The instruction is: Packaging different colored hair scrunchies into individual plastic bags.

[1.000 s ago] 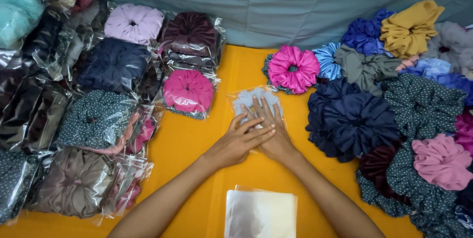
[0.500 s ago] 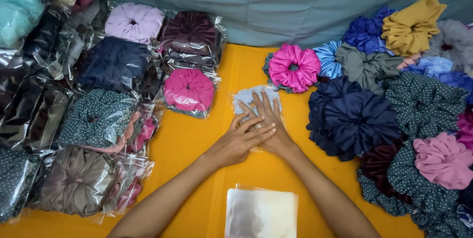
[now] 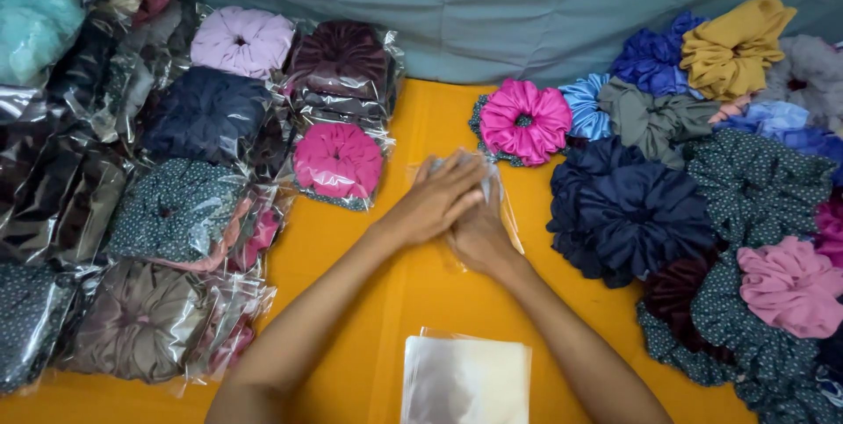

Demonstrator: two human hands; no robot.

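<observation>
We lifted the clear bag (image 3: 492,204) off the orange table (image 3: 386,301), near the pink scrunchie (image 3: 525,121); left hand (image 3: 435,200) and right hand (image 3: 479,233) both grasped it, rubbing it open.

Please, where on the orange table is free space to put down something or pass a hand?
Bare orange table shows between the bagged pink scrunchie and the loose pink scrunchie, and on either side of the stack of clear bags. Left side, packed scrunchies crowd; right side, loose ones, like the navy scrunchie.

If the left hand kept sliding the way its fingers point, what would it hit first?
The left hand points up and right over the clear bag; beyond that, probably the bright pink scrunchie, though depth is unclear.
</observation>
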